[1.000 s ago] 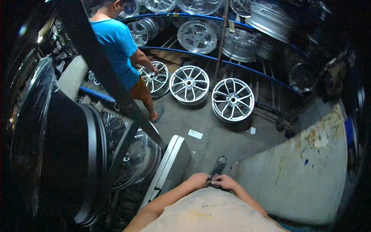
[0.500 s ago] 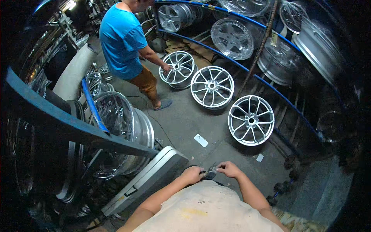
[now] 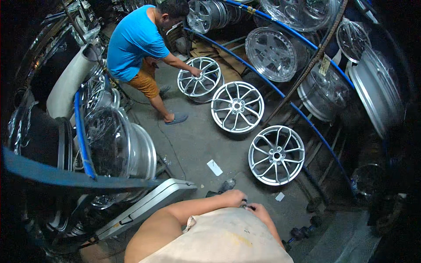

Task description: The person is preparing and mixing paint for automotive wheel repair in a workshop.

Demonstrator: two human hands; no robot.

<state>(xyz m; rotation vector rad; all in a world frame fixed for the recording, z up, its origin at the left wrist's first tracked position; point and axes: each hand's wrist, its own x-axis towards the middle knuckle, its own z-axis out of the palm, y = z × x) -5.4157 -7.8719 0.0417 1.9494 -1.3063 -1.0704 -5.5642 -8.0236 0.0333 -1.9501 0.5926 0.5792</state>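
Note:
My left hand (image 3: 233,198) and my right hand (image 3: 258,211) are together in front of my waist, just beyond the cream shirt (image 3: 215,236). Fingers on both hands are curled and pinched. A small dark thing shows between them, too little of it to name. My left forearm lies across the front of the shirt. Ahead on the floor are three silver multi-spoke alloy wheels: a near one (image 3: 276,155), a middle one (image 3: 237,106) and a far one (image 3: 199,76). A person in a blue T-shirt (image 3: 138,41) bends over and touches the far wheel's hub.
Plastic-wrapped rims (image 3: 272,53) fill a blue-railed rack (image 3: 302,115) on the right. More wrapped rims (image 3: 142,151) stand at left, near a white flat case (image 3: 144,206). A white card (image 3: 214,167) and a cable (image 3: 173,151) lie on the concrete floor.
My view has shifted, so the wheels sit lower and farther left. My hands have drawn closer together, hiding the thin greyish piece between them. The other person has leaned farther toward the far wheel.

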